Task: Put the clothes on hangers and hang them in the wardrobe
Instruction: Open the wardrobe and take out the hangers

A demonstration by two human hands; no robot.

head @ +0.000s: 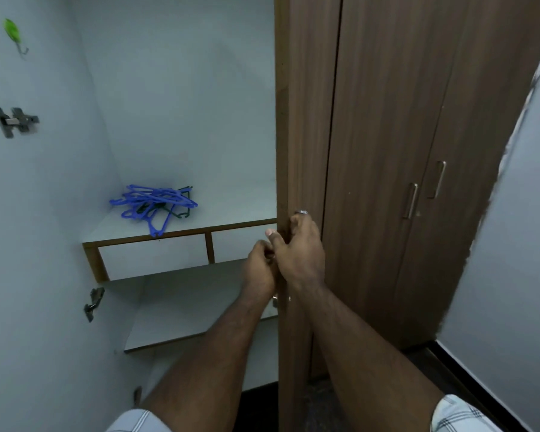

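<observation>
A tangled pile of blue hangers (152,203), with a dark one among them, lies on a grey shelf (181,232) inside the open wardrobe. My right hand (300,251) grips the edge of the brown wardrobe door (306,120), fingers curled round it. My left hand (261,269) is just left of the right hand at the same door edge, fingers curled; what it holds is hidden. No clothes are in view.
Two more brown doors with metal handles (412,201) stand shut to the right. A green hook (13,31) and metal hinges (14,121) sit on the left inner wall. Lower shelves (175,341) lie below the hangers. A grey panel (518,244) stands at far right.
</observation>
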